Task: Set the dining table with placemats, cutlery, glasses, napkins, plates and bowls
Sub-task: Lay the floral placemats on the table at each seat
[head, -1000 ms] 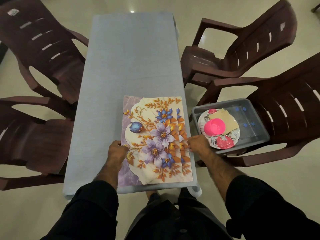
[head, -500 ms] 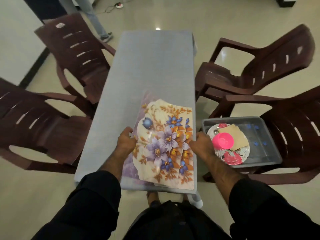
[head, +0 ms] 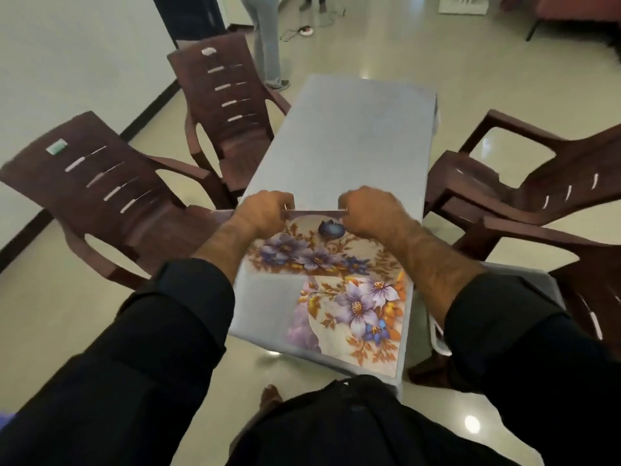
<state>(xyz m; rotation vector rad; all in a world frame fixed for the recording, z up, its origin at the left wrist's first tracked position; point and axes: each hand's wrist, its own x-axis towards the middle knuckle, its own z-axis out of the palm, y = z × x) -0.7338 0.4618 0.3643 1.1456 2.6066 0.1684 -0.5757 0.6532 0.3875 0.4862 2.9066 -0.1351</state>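
I hold a floral placemat (head: pixel 312 253) in the air over the near half of the grey table (head: pixel 353 139). My left hand (head: pixel 265 210) and my right hand (head: pixel 368 210) both grip its far edge, fingers curled over it. A second floral placemat (head: pixel 356 317) lies flat on the table's near right corner, possibly with more beneath it. The tub with the plates is hidden behind my right arm; only a pale corner (head: pixel 524 284) shows.
Brown plastic chairs stand on the left side (head: pixel 111 196) (head: pixel 221 105) and on the right side (head: pixel 524 183) (head: pixel 591 274) of the table. A person's legs (head: pixel 265 38) are on the floor beyond the far left chair.
Both hands have lifted the top placemat off the stack and carried it forward and up, turning it. My view has tilted up, showing more of the room.
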